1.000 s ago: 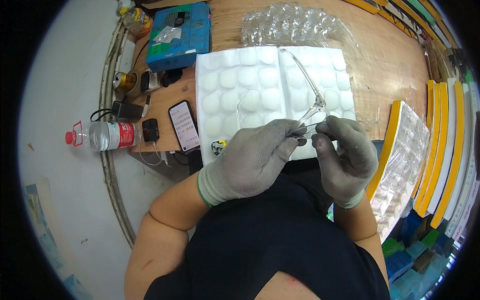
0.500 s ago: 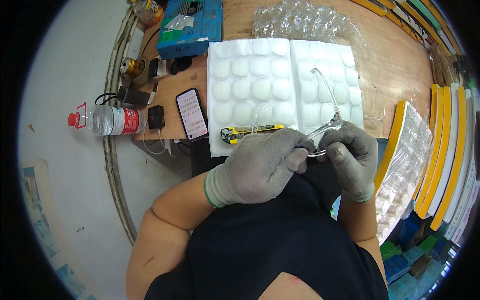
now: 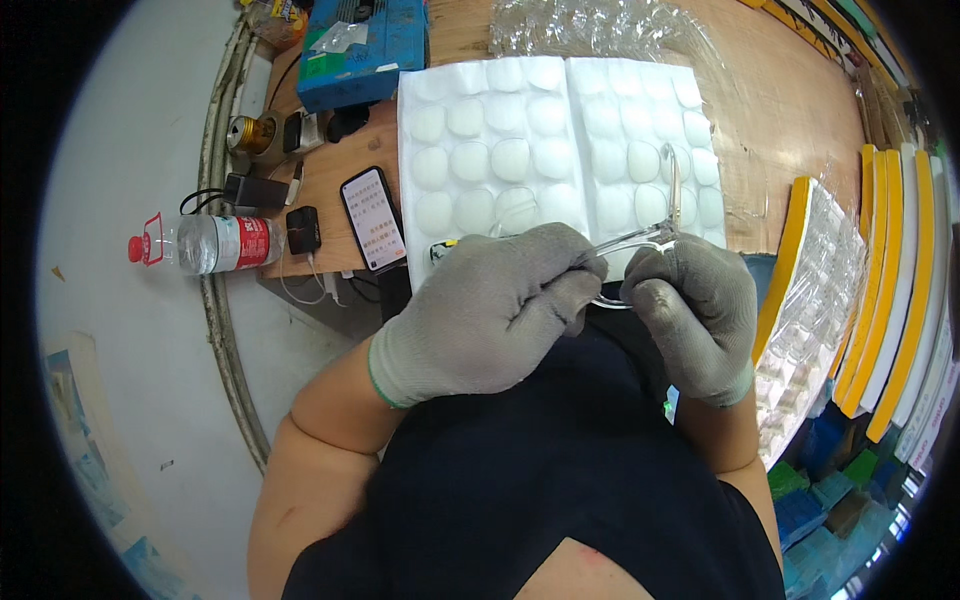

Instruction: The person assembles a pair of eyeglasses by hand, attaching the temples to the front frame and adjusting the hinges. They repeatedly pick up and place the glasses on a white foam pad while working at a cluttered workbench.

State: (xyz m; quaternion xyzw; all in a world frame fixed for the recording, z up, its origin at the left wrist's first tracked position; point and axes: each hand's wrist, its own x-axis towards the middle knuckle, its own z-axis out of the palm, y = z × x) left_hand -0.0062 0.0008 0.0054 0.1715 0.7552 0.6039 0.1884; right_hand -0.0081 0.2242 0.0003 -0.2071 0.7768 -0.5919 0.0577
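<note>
A clear glasses frame [image 3: 650, 238] is held between my two hands, in front of my chest, with one temple arm sticking up past my right fingers. My left hand [image 3: 495, 310], in a grey knit glove, has its fingers closed on the left part of the frame. My right hand [image 3: 698, 318], gloved the same way, pinches the frame near the hinge. Fingers hide part of the rims. Behind the hands lies a white padded sheet [image 3: 574, 150] with rows of rounded shapes. A yellow and black utility knife [image 3: 442, 248] lies on it, mostly covered by my left hand.
Left of the sheet are a phone [image 3: 372, 220], a black adapter [image 3: 303, 230] with cables, and a water bottle [image 3: 230, 244]. A blue box [image 3: 365, 55] and clear plastic packaging [image 3: 600, 30] sit farther back. Yellow and white boards [image 3: 885, 290] stand at right.
Both hands still hold the glasses frame, which has turned so the raised temple arm is more upright. My left hand has shifted slightly left and up, covering more of the knife. The whole view shifted slightly.
</note>
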